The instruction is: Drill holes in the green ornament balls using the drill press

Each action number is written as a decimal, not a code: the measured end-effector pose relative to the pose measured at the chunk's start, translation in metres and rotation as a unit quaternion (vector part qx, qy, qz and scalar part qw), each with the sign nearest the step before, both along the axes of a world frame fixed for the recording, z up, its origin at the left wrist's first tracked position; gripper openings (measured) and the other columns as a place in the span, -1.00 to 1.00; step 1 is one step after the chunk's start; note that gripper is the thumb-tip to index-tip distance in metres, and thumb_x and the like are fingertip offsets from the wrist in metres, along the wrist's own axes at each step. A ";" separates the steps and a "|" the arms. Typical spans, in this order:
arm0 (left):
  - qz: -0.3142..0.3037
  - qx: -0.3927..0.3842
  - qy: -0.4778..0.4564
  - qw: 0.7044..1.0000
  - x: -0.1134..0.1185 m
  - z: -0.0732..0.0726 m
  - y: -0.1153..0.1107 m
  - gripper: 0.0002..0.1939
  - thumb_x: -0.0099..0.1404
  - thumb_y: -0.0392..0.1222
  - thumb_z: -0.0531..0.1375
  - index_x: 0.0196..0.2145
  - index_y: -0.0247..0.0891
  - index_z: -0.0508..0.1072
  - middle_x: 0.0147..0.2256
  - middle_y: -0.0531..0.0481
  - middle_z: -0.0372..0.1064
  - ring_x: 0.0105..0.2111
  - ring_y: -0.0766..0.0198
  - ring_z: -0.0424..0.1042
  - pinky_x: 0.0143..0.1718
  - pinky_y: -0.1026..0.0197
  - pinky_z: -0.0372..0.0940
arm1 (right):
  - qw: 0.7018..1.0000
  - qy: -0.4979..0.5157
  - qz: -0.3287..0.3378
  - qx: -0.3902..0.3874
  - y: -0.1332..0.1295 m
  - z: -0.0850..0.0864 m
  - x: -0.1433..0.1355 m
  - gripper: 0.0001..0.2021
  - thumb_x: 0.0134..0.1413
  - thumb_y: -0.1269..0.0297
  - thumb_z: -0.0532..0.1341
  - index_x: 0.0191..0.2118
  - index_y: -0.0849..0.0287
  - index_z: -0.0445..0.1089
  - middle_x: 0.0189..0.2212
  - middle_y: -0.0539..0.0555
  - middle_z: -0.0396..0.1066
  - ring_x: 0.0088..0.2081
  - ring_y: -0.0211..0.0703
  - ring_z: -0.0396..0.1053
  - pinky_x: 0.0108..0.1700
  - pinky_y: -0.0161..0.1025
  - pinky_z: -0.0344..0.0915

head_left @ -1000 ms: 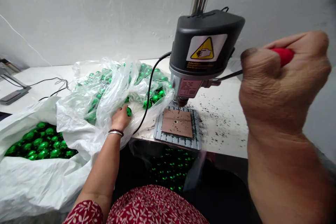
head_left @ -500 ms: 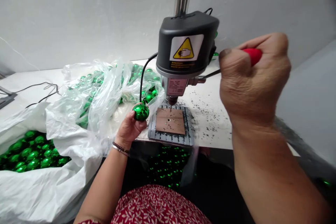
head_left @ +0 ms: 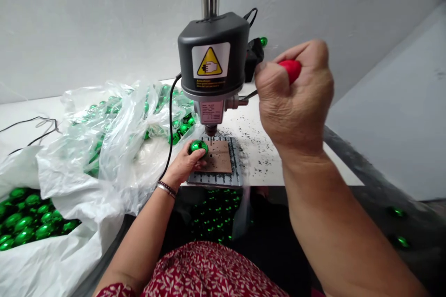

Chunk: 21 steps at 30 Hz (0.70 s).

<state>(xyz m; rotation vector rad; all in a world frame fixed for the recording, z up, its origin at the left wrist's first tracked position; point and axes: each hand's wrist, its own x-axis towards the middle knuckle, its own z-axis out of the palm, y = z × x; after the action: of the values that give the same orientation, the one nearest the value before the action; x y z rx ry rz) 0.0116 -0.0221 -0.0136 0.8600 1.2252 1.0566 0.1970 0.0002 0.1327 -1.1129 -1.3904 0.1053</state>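
Observation:
My left hand (head_left: 184,161) grips a shiny green ball (head_left: 199,148), like a Christmas bauble, over the left part of a brown board (head_left: 221,160). That board lies on the grooved grey base (head_left: 237,167) of a bench drill press (head_left: 212,55). The drill bit (head_left: 211,140) points down just right of the ball, apart from it as far as I can see. My right hand (head_left: 296,97) is closed around the red knob (head_left: 291,70) on the press's feed lever, to the right of the motor housing.
Clear plastic bags (head_left: 121,125) of green balls cover the table's left side. A white sack (head_left: 87,213) with more balls (head_left: 31,218) stands at front left. Dark shavings are scattered on the white table (head_left: 275,148). A black cable (head_left: 170,120) hangs left of the press.
My left hand has brought the green ball rightward from beside the base to over the board, near the drill bit. My right hand stays on the red knob. The view has shifted right.

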 end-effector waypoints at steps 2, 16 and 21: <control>-0.013 -0.015 0.015 1.000 0.002 -0.001 0.003 -0.49 0.12 -0.12 0.30 0.03 -0.20 0.33 -0.31 0.07 0.37 -0.55 0.42 0.38 -0.58 0.37 0.17 | 1.000 0.006 -0.001 0.003 -0.001 0.002 -0.001 -0.81 0.14 0.26 0.18 -0.32 0.21 0.12 -0.45 -0.11 0.08 -0.42 -0.49 0.04 -0.24 -0.37 0.14; -0.084 -0.006 0.119 0.989 0.012 0.003 0.005 -0.64 0.25 -0.12 0.18 0.01 -0.15 0.40 -0.22 -0.03 0.43 -0.49 0.35 0.41 -0.48 0.27 0.29 | 0.999 0.000 0.012 0.035 -0.002 -0.001 0.001 -0.76 0.17 0.16 0.13 -0.34 0.16 0.07 -0.45 -0.09 0.09 -0.42 -0.46 0.11 -0.27 -0.38 0.19; -0.075 0.017 0.200 0.977 0.018 0.007 0.006 -0.61 0.22 -0.13 0.24 0.02 -0.19 0.43 -0.39 0.00 0.42 -0.53 0.30 0.40 -0.54 0.27 0.28 | 0.999 0.007 0.016 0.030 -0.003 -0.001 0.001 -0.75 0.15 0.16 0.17 -0.35 0.16 0.07 -0.44 -0.09 0.12 -0.42 -0.45 0.11 -0.27 -0.37 0.20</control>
<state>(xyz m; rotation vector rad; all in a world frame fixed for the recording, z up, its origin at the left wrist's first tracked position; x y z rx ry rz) 0.0295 -0.0160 -0.0068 1.2132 1.4502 0.8063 0.1981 -0.0025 0.1318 -1.0390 -1.3909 0.0938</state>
